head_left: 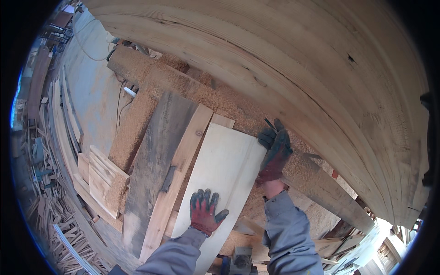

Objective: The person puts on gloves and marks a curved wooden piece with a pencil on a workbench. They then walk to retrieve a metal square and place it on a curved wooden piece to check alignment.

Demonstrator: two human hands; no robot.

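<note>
A pale, smooth board (229, 160) lies lengthwise in front of me. My left hand (207, 211), in a red glove with dark fingertips, rests flat on its nearer part, fingers spread. At the board's far right corner is my right hand (276, 153), gloved the same way. Its fingers are closed around a thin, dark, pencil-like stick (268, 123), whose tip sticks out past the glove. Most of the stick is hidden by the fingers, so I cannot make out its exact kind.
Left of the board lie a knotty plank (176, 181) and a dark weathered plank (158, 169). Sawdust covers the beams (183, 85) behind. A large wooden slab (284, 68) looms across the far right. Small boards (103, 183) and scrap sticks (68, 250) lie left.
</note>
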